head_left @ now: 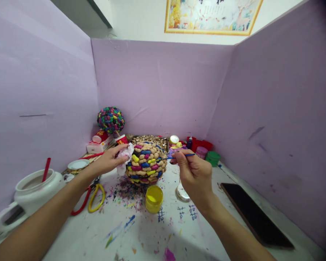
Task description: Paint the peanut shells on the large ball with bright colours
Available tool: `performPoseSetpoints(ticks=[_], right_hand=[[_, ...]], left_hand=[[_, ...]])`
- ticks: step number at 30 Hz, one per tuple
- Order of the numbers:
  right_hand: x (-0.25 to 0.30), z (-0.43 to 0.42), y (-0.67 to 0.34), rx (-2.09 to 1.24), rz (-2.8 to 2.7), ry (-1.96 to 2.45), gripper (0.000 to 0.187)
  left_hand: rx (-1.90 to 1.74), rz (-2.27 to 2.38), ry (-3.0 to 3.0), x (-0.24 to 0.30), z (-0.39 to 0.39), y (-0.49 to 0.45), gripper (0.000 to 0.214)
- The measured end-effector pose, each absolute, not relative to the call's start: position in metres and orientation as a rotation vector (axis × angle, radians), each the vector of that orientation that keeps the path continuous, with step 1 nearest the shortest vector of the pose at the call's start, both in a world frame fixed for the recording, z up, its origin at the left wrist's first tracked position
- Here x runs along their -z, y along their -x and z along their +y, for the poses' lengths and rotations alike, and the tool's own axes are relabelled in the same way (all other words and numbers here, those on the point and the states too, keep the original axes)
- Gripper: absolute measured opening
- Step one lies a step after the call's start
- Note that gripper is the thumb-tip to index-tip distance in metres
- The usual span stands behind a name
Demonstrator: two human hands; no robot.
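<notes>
A ball covered in peanuts [146,163] rests on the white table, some peanuts painted yellow, blue, magenta and black, others bare tan. My left hand [110,158] has its fingers on a crumpled tissue [126,156], pressed to the ball's left side. In a pinch, my right hand [197,173] holds a thin blue-handled paintbrush [189,155]. The brush points left, and its tip is at the ball's right front. Just below the ball stands an uncapped jar of yellow paint [154,199]. A round lid [182,192] lies partly hidden behind my right hand.
Red-and-yellow scissors [96,197] and a white pot [39,190] lie to the left. A dark phone [256,214] is at right. Behind stand a finished-looking painted ball [111,119], a tray of peanuts [149,139] and paint pots [212,158]. Lilac panels [163,87] enclose the table.
</notes>
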State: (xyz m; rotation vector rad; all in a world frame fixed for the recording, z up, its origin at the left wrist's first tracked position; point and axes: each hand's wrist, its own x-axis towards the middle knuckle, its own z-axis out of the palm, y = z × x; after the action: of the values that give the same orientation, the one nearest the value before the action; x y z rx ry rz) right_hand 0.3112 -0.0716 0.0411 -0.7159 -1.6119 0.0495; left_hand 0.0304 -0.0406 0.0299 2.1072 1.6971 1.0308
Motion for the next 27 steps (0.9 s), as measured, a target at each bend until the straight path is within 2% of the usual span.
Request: performPoseSetpoints(ticks=[27], right_hand=[[-0.0394,-0.0685,-0.3137,-0.005,-1.586,0.752,0.019]], left_hand=[[-0.985,1.708,-2.173,-0.0321,-0.0431,-0.0319,0.065]])
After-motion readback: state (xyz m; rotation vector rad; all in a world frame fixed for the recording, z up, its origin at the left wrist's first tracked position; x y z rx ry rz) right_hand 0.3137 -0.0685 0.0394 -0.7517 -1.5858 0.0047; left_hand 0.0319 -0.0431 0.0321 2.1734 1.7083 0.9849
